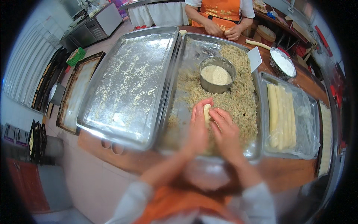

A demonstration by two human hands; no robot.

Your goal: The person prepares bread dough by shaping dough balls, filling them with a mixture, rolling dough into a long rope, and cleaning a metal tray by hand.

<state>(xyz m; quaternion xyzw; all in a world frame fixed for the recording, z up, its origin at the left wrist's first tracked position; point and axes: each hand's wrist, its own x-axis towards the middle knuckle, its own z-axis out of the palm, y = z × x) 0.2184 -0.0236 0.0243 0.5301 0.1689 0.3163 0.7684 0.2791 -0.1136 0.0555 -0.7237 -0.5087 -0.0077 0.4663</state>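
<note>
Between my two hands is a small piece of pale dough (207, 112), held above a metal tray (178, 93) of crumbly greenish-brown filling (244, 108). My left hand (198, 125) wraps it from the left, fingers curled upward. The fingertips of my right hand (223, 125) press on its right side. Just beyond my hands, a round metal tin (217, 88) of pale sesame-like grains (215, 75) stands on the filling. What lies under my palms is hidden.
A crumb-strewn metal tray (125, 89) lies left. Right, a tray (311, 140) holds long dough strips (281, 115) under plastic. A white scraper (254, 59) and a bowl of white powder (282, 62) sit far right. Across the table, a person in an orange apron (220, 10) works with both hands (223, 30).
</note>
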